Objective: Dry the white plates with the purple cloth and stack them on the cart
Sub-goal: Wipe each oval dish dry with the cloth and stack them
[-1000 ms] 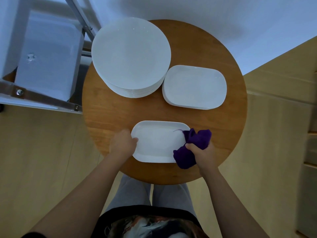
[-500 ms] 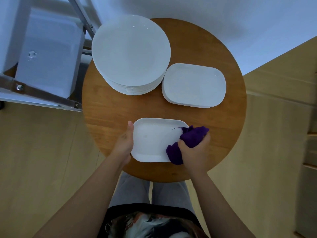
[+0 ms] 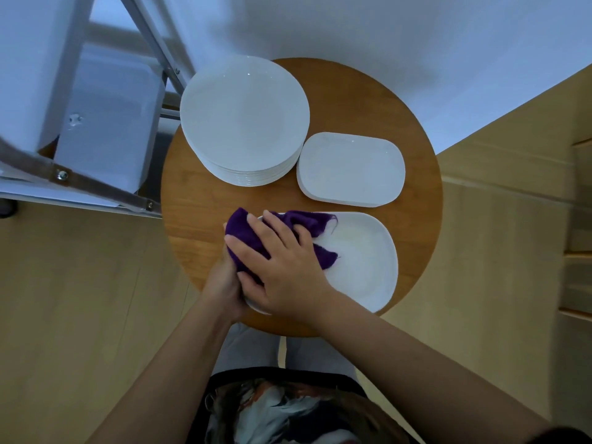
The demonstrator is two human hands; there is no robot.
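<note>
the cloth (image 3: 243, 233) is deep purple, with loose threads fraying at its edge. the rectangular plate (image 3: 362, 261) under it is plain white, as are the round stack (image 3: 243, 123) and the small rectangular stack (image 3: 350, 169). the round worktop (image 3: 378, 100) is warm orange-brown wood with faint grain. the floor (image 3: 80, 299) is pale yellowish wood. the cart (image 3: 105, 123) is pale bluish white with a grey metal frame.

Dim bluish light, wide-angle edge distortion

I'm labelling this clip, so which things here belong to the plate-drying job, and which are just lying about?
Part of the job:
purple cloth
plate being wiped
stack of round plates
stack of rectangular plates
cart
right hand
left hand

Just there:
round wooden table
wooden floor
</note>
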